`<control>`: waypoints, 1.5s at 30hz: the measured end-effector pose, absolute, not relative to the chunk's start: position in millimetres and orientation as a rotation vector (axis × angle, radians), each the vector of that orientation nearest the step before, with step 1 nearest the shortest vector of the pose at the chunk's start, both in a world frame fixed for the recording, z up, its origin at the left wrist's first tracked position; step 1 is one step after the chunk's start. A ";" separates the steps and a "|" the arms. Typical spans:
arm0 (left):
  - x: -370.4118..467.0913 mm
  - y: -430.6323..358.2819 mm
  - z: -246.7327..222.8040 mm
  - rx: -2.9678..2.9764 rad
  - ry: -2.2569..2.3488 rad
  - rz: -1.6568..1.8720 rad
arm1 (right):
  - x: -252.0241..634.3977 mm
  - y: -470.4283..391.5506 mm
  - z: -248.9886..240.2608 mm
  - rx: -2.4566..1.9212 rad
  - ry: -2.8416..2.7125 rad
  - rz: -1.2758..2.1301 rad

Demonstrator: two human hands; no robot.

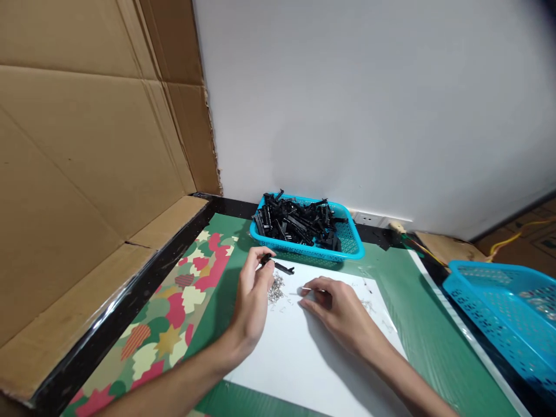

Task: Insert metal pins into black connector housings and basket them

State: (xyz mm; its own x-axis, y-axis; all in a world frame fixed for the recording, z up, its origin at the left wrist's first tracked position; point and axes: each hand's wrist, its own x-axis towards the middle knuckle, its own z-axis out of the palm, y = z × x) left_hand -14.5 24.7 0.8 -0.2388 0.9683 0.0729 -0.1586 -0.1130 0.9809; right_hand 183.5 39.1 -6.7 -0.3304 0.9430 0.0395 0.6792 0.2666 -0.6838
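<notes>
My left hand is closed around one end of a slim black plastic part, whose forked end sticks out to the right. To its right, my right hand pinches a small thin metal pin between thumb and index finger. The two hands are a short way apart, above a white sheet. Beside my left fingers lies a pile of tiny bent metal wires, with several loose ones scattered around it. A few more small bits lie past my right hand, too small to name.
A blue basket heaped with black plastic parts stands behind the hands. Another blue basket is at right, with small pieces inside. Cardboard walls the left side; a white wall rises behind, with sockets and a yellow cable.
</notes>
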 end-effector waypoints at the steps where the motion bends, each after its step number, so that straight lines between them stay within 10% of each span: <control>1: -13.9 24.2 0.9 1.033 1.191 1.496 | 183.3 39.1 -7.4 -1.456 -2.109 0.805; 45: -17.6 13.8 12.2 1.171 0.632 0.983 | 189.1 -2.7 21.7 -0.970 -1.719 1.389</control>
